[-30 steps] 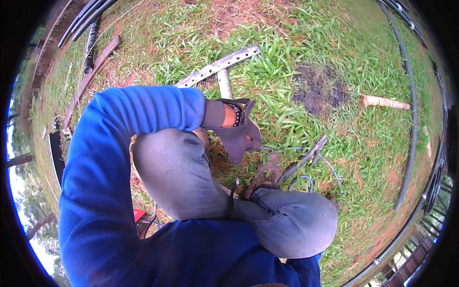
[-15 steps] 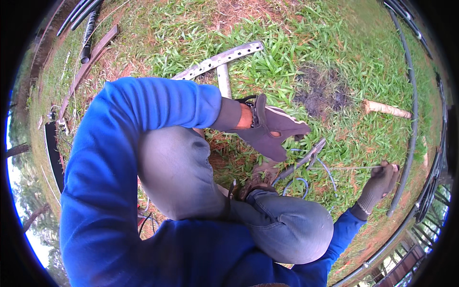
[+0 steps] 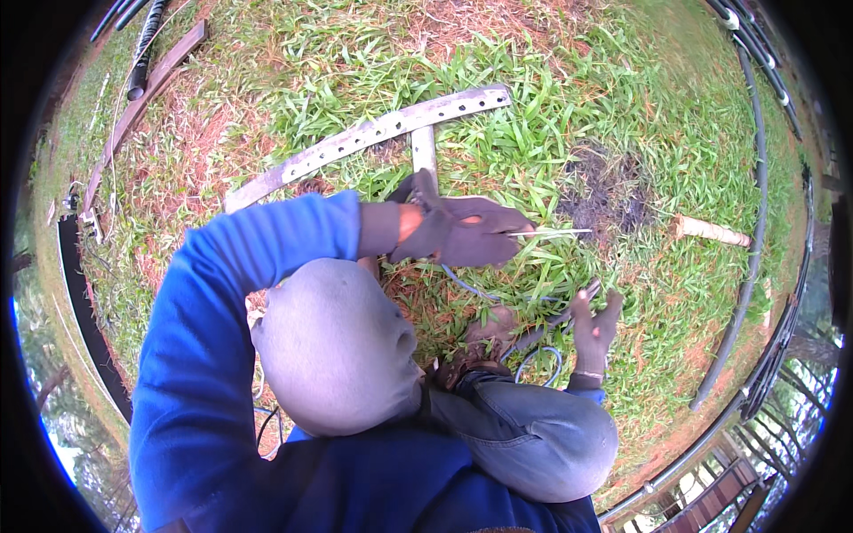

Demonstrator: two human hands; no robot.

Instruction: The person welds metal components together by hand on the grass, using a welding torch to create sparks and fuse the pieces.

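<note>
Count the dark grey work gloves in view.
2: a loose dark grey glove on the left hand, gripping a thin pale rod; a snug grey glove on the right hand. Others may be hidden.

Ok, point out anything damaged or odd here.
Two things: a blackened patch, possibly scorched, stands out darkly against the surrounding grass; and the work glove on the left hand shows what looks like a hole in its fabric.

Toward ten o'clock we see a long brown wooden plank (image 3: pixel 135 117) beside a black ribbed pipe (image 3: pixel 146 58). At nine, we find a long black strip (image 3: pixel 87 311); at two, a dark scorched-looking patch (image 3: pixel 607 188); at three, a pale round wooden stick (image 3: pixel 713 231) near a long grey pipe (image 3: pixel 761 169).
</note>
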